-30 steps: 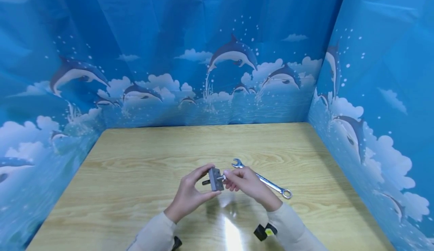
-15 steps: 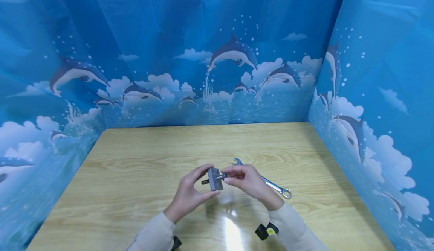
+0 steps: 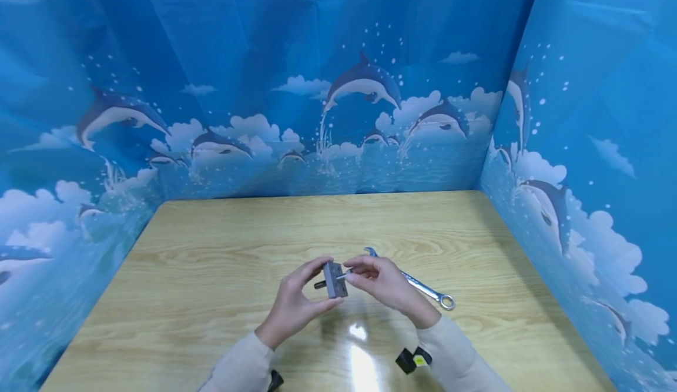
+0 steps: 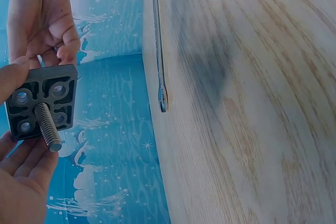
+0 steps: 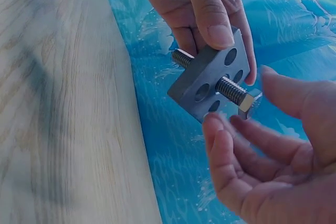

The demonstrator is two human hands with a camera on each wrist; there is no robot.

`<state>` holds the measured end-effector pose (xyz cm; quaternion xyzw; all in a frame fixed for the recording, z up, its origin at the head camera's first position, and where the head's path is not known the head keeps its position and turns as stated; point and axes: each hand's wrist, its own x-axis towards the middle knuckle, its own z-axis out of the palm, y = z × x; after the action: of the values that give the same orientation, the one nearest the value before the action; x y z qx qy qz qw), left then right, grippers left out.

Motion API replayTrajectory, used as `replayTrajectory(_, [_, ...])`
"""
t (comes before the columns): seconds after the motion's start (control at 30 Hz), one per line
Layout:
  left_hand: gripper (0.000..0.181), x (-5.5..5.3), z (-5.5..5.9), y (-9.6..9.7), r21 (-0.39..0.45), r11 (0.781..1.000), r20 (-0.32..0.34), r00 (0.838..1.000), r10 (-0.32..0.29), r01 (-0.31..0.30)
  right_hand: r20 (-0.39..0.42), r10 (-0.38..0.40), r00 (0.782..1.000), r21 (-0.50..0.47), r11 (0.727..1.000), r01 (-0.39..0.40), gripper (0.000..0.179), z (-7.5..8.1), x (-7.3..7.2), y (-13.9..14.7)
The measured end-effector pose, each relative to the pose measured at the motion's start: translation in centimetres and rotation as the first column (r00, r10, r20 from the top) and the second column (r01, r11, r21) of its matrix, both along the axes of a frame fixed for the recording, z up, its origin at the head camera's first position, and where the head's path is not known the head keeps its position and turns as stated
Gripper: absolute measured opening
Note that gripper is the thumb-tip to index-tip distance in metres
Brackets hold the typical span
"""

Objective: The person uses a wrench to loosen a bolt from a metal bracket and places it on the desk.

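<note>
**Desk (image 3: 211,251), dolphin backdrop (image 3: 254,45): bolt (image 5: 234,92) through grey block (image 5: 207,74)**

Lower centre in the head view, the left grip (image 3: 296,304) clamps the block by its edges; to its right, the right grip (image 3: 383,286) has thumb and fingers apart around the bolt's head.

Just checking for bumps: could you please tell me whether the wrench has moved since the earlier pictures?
No; in the head view, the wrench keeps its place relative to the table.

wrench (image 3: 425,288): shank partly hidden behind right grip (image 3: 382,285), head view; one end cut off by top edge, left wrist view. bolt (image 5: 231,91): head hidden behind plate (image 4: 34,85), left wrist view. desk (image 3: 211,251): near side cut off, head view.
</note>
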<state>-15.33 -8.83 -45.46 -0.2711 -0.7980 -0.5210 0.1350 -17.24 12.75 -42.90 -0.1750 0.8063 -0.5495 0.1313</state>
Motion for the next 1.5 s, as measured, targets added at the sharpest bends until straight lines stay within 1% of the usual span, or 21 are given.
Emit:
replayTrajectory(0.17, [0.077,0.01,0.13,0.05,-0.011,1.000,0.002,1.000,0.010,-0.010,0.043,-0.051,0.998,-0.003,0.999,0.051,0.039,-0.25,-0.19,-0.18])
replayTrajectory(0.43, [0.076,-0.11,0.16,0.18,-0.019,1.000,-0.012,1.000,-0.002,0.001,0.060,-0.098,0.993,0.011,0.995,0.097,0.033,0.09,-0.19,-0.32])
replayTrajectory(0.57, [0.077,-0.14,0.15,0.19,-0.023,1.000,-0.012,1.000,-0.005,0.004,0.049,-0.082,0.995,0.000,0.997,0.082,0.028,0.34,-0.11,-0.23])
replayTrajectory(0.77, [0.076,-0.16,0.23,0.19,-0.024,1.000,-0.013,1.000,0.000,0.000,-0.029,-0.024,0.999,-0.016,1.000,0.024,0.024,0.52,-0.02,0.10])
replayTrajectory(0.93, [0.075,-0.10,0.15,0.19,-0.019,1.000,-0.012,1.000,0.001,-0.001,-0.059,0.015,0.998,-0.024,1.000,-0.017,0.021,0.37,0.00,0.29])
replayTrajectory(1.1, [0.076,-0.04,0.08,0.15,-0.024,1.000,-0.006,1.000,0.007,-0.007,-0.048,0.007,0.999,-0.017,1.000,-0.008,0.031,0.19,-0.04,0.30])
replayTrajectory(1.23, [0.077,0.00,0.11,0.12,-0.026,1.000,0.000,1.000,0.010,-0.010,0.002,-0.010,1.000,-0.006,1.000,0.010,0.039,0.07,-0.12,0.19])
replayTrajectory(1.37, [0.077,0.01,0.07,0.10,-0.024,1.000,-0.009,1.000,0.008,-0.008,0.033,-0.014,0.999,0.030,0.999,0.013,0.044,0.03,-0.16,-0.11])
replayTrajectory(1.5, [0.077,0.05,0.08,0.10,-0.022,1.000,-0.010,1.000,0.007,-0.007,0.027,-0.023,0.999,0.049,0.999,0.021,0.042,0.20,-0.22,-0.38])
